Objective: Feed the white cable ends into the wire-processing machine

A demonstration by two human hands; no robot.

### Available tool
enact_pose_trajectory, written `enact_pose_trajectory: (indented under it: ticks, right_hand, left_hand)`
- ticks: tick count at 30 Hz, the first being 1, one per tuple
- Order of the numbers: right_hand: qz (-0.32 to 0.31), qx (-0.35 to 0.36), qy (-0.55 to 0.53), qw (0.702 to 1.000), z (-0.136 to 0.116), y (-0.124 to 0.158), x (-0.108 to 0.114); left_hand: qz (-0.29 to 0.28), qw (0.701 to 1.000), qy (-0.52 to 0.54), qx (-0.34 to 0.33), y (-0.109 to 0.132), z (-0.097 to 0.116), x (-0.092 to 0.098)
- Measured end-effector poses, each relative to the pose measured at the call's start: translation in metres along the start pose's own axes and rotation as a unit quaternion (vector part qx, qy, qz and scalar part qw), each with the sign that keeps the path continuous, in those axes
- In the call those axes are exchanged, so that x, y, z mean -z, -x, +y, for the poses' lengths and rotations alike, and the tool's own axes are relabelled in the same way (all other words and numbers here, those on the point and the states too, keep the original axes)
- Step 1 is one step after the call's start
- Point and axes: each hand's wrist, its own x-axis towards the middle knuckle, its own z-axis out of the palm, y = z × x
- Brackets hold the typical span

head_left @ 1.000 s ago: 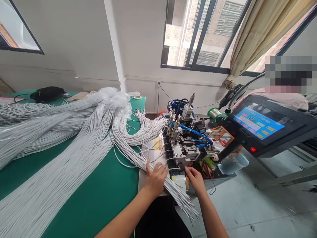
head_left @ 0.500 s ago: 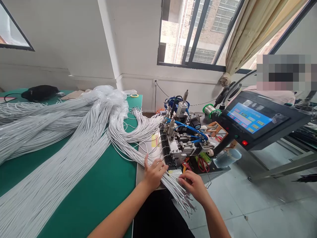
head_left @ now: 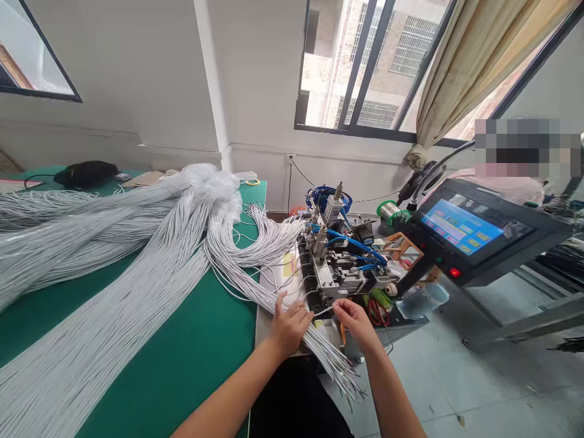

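My left hand [head_left: 289,328] rests with bent fingers over a bundle of white cables [head_left: 329,353], whose loose ends fan out to the lower right. Pinched between the fingertips of my right hand [head_left: 353,319] is the end of a single white cable [head_left: 323,312], drawn apart from the bundle beside the machine's near end. The machine [head_left: 335,267] has metal cylinders and blue air hoses. Along its left side runs a black rail with several cables lying across it, over a pale plate [head_left: 277,277].
More white cables [head_left: 137,310] spread over the green table [head_left: 177,359]. At the right are a touchscreen [head_left: 463,223], a solder spool [head_left: 390,212], a clear plastic container [head_left: 422,301] and red-handled scissors [head_left: 378,311]. A person sits behind the screen.
My right hand has moved up toward the machine and now holds one cable end away from the bundle. My left hand stays on the bundle. The view has shifted slightly.
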Motion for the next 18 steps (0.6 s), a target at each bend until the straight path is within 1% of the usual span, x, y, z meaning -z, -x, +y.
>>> enact_pose_trajectory:
  ticks: [4, 7, 9, 11, 14, 16, 18]
  right_hand:
    - [-0.015, -0.006, -0.037, 0.999, 0.007, -0.002, -0.008]
    - [-0.013, 0.004, -0.022, 1.0, 0.009, -0.003, -0.008]
    - [0.016, 0.033, 0.032, 0.999, 0.01, -0.004, -0.004]
    - [0.047, 0.062, 0.114, 0.99, 0.012, -0.005, 0.002]
    - [0.058, 0.082, 0.218, 0.971, 0.019, -0.008, 0.01]
    - [0.049, 0.083, 0.242, 0.966, 0.025, -0.011, 0.011]
    - [0.04, 0.072, 0.227, 0.97, 0.031, -0.014, 0.01]
  left_hand:
    - [-0.006, 1.0, 0.01, -0.015, 0.001, -0.003, -0.008]
    - [-0.012, 1.0, 0.02, -0.007, 0.003, -0.004, -0.011]
    - [-0.019, 1.0, 0.02, -0.001, 0.002, -0.004, -0.012]
    - [-0.028, 0.999, 0.016, 0.004, 0.002, -0.003, -0.011]
    - [-0.043, 0.999, 0.014, 0.015, 0.001, -0.002, -0.01]
    - [-0.053, 0.998, 0.014, 0.026, 0.001, -0.002, -0.01]
    - [-0.061, 0.997, 0.012, 0.036, 0.001, -0.001, -0.011]
